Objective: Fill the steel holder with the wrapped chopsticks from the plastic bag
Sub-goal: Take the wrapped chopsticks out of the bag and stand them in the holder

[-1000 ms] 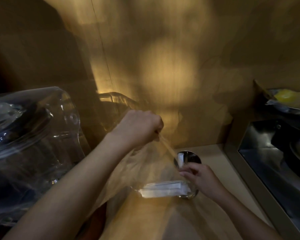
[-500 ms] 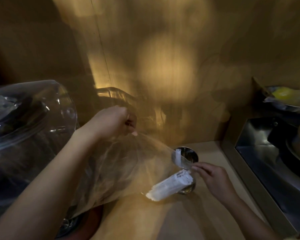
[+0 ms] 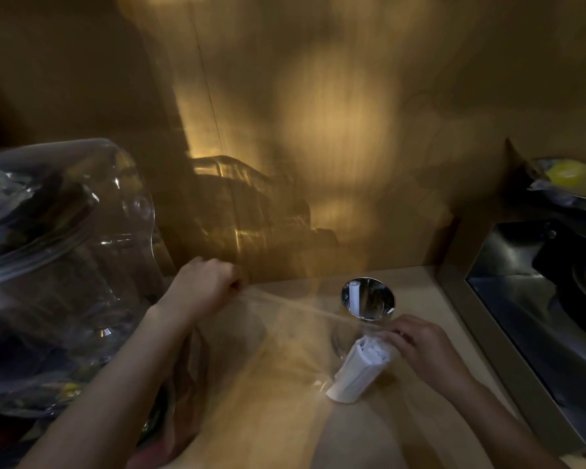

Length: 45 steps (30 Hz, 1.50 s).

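A round steel holder (image 3: 368,298) stands on the wooden counter near the back wall, with one white wrapped chopstick (image 3: 353,295) upright inside it. A clear plastic bag (image 3: 285,336) is stretched across the counter. My left hand (image 3: 202,288) is closed on the bag's left edge. A bundle of white wrapped chopsticks (image 3: 359,372) lies tilted in the bag's right corner, just in front of the holder. My right hand (image 3: 423,350) grips the top end of that bundle through or at the bag's opening.
A large clear plastic container (image 3: 58,265) bulks at the left. A steel sink or basin (image 3: 535,299) runs along the right, with a bowl holding something yellow (image 3: 569,177) above it. The wooden wall stands close behind the holder.
My left hand has dropped lower and moved left, pulling the bag flat. The bundle has tipped from lying level to steeply tilted, and my right hand has slid down onto its top end.
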Motion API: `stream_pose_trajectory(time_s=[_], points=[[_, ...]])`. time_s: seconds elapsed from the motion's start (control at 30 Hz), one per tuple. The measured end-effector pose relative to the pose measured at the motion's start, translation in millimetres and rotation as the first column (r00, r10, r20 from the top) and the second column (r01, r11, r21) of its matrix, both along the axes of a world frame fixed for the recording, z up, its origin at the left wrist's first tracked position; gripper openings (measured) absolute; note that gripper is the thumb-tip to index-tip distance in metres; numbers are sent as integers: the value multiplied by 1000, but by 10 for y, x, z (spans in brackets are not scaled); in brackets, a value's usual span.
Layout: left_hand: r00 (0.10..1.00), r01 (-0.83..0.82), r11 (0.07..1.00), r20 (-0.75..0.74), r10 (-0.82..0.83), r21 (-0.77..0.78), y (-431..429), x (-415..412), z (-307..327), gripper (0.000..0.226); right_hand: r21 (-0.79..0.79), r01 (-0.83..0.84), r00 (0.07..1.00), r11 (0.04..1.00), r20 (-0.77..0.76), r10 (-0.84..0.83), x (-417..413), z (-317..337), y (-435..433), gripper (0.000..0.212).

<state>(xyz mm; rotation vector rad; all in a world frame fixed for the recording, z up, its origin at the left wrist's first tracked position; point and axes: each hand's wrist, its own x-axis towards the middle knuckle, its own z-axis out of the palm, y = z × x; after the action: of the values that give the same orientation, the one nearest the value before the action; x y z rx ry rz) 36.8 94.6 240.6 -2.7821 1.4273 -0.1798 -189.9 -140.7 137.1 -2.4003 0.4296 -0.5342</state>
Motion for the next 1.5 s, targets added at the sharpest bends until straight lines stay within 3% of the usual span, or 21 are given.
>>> stream_pose_trajectory(time_s=[0.07,0.17,0.4,0.6,0.83,1.03,1.17,1.27,1.37,1.43,1.5], points=[[999,-11,1000,35,11,-21,43,0,19,14,79,45,998,996,42,-49,26,59,-9,9],[994,-65,990,98,53,126,49,-7,-61,18,221,24,999,975,-51,-13,83,122,-36,9],[996,-79,985,61,71,152,24,11,-290,17,348,91,996,933,-54,-77,40,167,-133,34],[997,-64,989,51,58,131,15,-8,-344,17,429,126,987,895,-149,-67,-23,116,-200,22],[996,-91,987,34,88,131,85,10,-416,13,370,179,980,912,13,-198,20,290,-266,19],[991,-126,964,-25,135,234,-5,-34,-618,16,325,135,990,936,-77,-116,225,176,-149,27],[990,-121,986,-62,129,113,26,-3,-673,10,351,193,965,916,103,-243,260,149,-170,21],[985,-132,991,-114,131,-2,64,-8,-671,11,312,179,977,933,59,-207,245,104,-152,12],[985,-135,988,-116,125,-79,98,-21,-645,10,318,205,953,926,149,-262,195,154,-197,18],[990,-122,989,-84,114,-87,76,-42,-637,8,315,202,953,927,156,-261,197,189,-223,17],[993,-104,993,-67,100,-52,38,-62,-662,9,294,154,981,943,71,-182,219,170,-216,9]])
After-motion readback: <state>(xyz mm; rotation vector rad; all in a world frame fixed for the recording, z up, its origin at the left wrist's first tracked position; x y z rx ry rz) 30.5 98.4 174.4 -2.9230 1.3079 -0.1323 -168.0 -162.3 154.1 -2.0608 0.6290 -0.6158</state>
